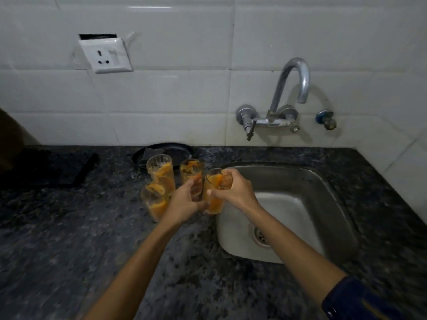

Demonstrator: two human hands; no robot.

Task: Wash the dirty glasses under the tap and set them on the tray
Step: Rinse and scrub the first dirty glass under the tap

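Observation:
Several dirty glasses with orange slices and residue stand on the dark granite counter left of the sink. My left hand [184, 200] grips the lower part of one glass [191, 172]. My right hand [233, 191] grips another glass [213, 204] by its rim and side, right at the sink's left edge. Two more glasses stand free: one at the back [161, 172] and one nearer me [154, 200]. A dark round tray [175, 150] lies behind the glasses against the wall. The tap [293, 84] on the wall is not running.
The steel sink [300, 181] has a drain [261, 236] near its front. A tap handle [248, 125] and a small valve [325, 120] stick out of the tiled wall. A socket [105, 54] sits upper left. A black object [69, 172] lies at the counter's left.

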